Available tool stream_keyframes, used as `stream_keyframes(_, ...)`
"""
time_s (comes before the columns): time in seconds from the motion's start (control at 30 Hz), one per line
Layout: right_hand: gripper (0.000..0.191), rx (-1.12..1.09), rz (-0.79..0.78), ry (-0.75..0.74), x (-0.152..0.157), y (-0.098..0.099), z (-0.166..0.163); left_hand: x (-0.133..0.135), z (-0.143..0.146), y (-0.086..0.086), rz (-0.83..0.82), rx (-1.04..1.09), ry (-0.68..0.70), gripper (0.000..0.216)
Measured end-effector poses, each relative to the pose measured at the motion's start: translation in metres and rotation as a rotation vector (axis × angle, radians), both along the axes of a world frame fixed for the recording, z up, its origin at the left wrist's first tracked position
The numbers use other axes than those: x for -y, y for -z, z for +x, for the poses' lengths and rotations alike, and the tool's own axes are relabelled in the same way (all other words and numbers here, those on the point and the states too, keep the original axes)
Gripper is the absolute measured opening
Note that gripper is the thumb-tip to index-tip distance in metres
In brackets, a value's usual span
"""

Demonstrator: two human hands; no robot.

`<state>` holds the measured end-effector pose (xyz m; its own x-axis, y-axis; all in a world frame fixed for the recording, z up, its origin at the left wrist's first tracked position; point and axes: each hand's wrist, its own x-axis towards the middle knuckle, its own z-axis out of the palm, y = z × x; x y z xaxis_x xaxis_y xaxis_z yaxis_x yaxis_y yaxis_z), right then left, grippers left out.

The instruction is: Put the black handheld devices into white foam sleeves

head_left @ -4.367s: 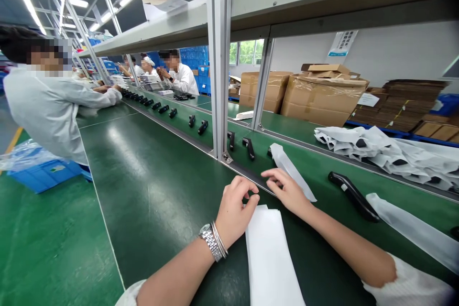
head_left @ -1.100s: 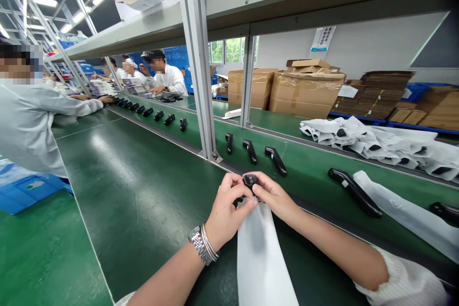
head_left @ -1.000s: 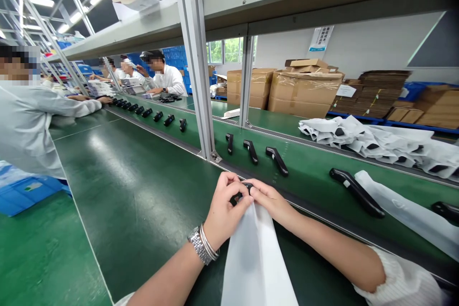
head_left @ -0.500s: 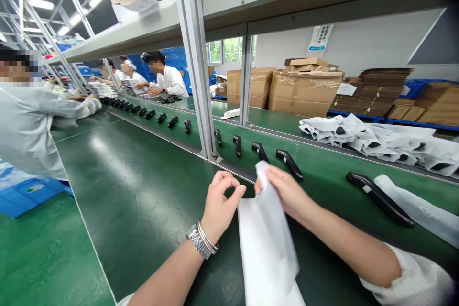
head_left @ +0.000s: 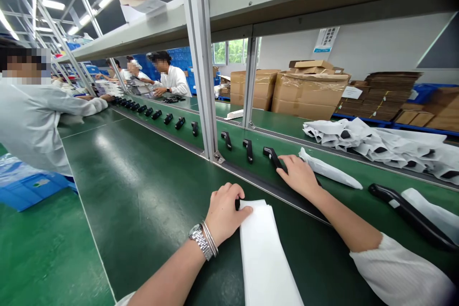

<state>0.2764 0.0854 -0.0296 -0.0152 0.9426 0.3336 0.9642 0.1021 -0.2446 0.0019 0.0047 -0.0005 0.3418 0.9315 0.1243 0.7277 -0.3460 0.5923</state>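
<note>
The right hand (head_left: 297, 177), loosely open, is nearer the black handle (head_left: 271, 156), touching its lower end; the handle slants toward upper left. The left hand (head_left: 225, 208) curls at the white sleeve's (head_left: 267, 253) top end; whether it holds the black piece (head_left: 237, 204) there, I cannot tell.

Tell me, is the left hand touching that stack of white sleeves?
Touching: the head view shows the left hand with its thumb lying on the near corner of the stack of white sleeves.
</note>
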Motion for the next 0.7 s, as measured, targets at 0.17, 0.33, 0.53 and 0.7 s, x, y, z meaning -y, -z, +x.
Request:
stream_keyframes(0.17, 0.044, -0.173, -0.068, 0.029, -0.010, 0.012, 0.003, -0.001, 0.002, 0.003, 0.000, -0.034, 0.039, 0.008)
stream_keyframes(0.33, 0.048, -0.464, -0.096, 0.027, -0.016, 0.020, 0.007, -0.002, 0.003, 0.003, 0.104, 0.024, 0.071, 0.021)
stream_keyframes(0.53, 0.068, -1.275, -0.032, -0.293, 0.009, -0.016, -0.020, -0.002, 0.005, 0.003, 0.145, 0.027, 0.092, 0.025)
stream_keyframes(0.7, 0.079, -1.508, -0.174, -0.473, 0.039, -0.045, -0.052, -0.002, 0.007, 0.005, 0.155, 0.033, 0.117, 0.025)
